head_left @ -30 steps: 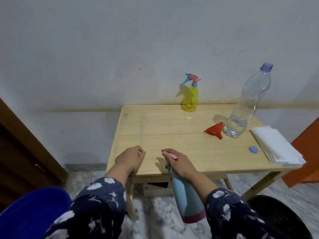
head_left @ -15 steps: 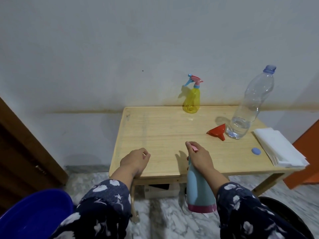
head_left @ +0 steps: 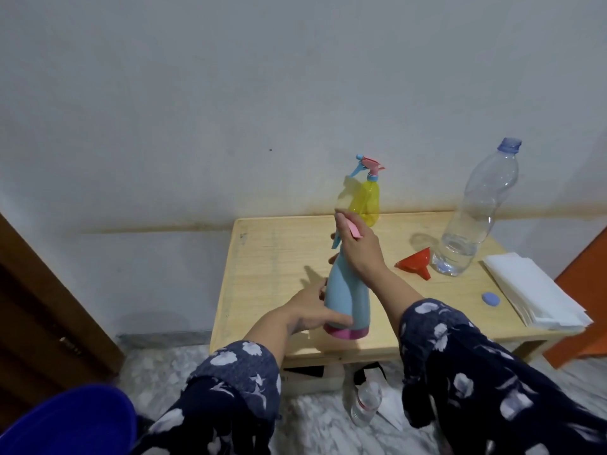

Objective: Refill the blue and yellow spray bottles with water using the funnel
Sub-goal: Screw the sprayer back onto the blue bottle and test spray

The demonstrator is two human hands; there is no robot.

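Head: water bottle [head_left: 473,221] approx. quarter-full

A plain pale wall [head_left: 230,93] fills most of the view, with a faint yellowish stain band running along it just above the tabletop. A small light wooden table [head_left: 279,257] stands against this wall. The floor [head_left: 312,418] is grey-and-white marble-patterned tile. A dark brown wooden door or panel [head_left: 39,307] stands at the left edge, and an orange surface [head_left: 584,290] shows at the right edge. The light is soft and even, throwing weak shadows on the wall
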